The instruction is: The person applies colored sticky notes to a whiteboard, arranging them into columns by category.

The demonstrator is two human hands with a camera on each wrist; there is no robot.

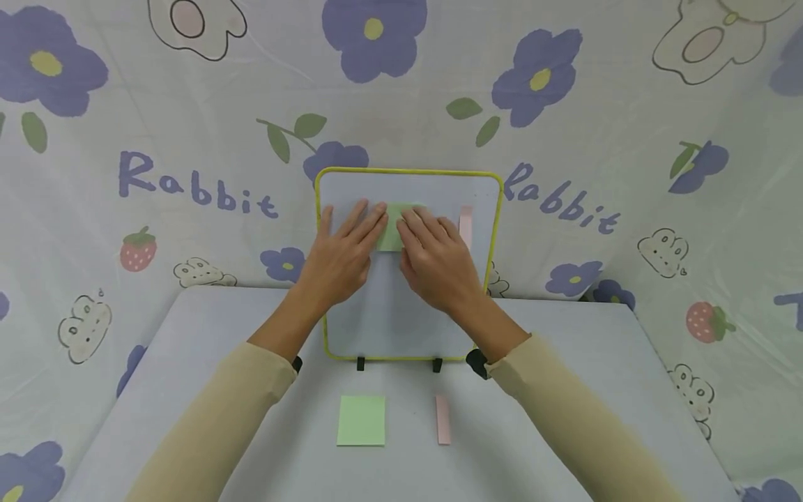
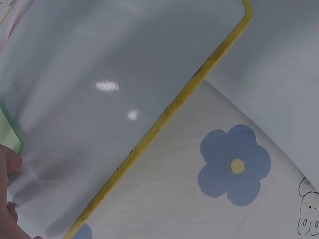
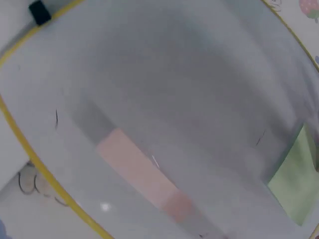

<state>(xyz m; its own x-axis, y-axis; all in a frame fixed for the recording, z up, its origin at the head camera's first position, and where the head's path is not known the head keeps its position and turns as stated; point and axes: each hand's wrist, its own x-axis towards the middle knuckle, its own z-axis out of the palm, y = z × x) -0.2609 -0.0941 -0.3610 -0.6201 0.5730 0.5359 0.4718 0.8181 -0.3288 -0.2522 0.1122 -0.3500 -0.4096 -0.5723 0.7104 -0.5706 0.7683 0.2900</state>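
A green sticky note [image 1: 392, 233] lies against the upper middle of a yellow-rimmed whiteboard [image 1: 389, 307]. My left hand [image 1: 343, 251] touches the note's left side with its fingers extended. On the note's right side rest the fingers of my right hand [image 1: 439, 254], which hides part of it. Right of that hand a pink strip [image 1: 465, 224] is on the board; the right wrist view shows this pink strip [image 3: 142, 172] lying flat. The green note [image 3: 294, 181] also appears there at the right edge, its lower corner pointing down.
The board stands upright on two black feet [image 1: 360, 364] on a white table [image 1: 207, 348]. In front of it lie a green sticky-note pad [image 1: 361, 421] and a pink strip pad [image 1: 442, 420]. Behind hangs a flowered, rabbit-printed cloth [image 1: 401, 132].
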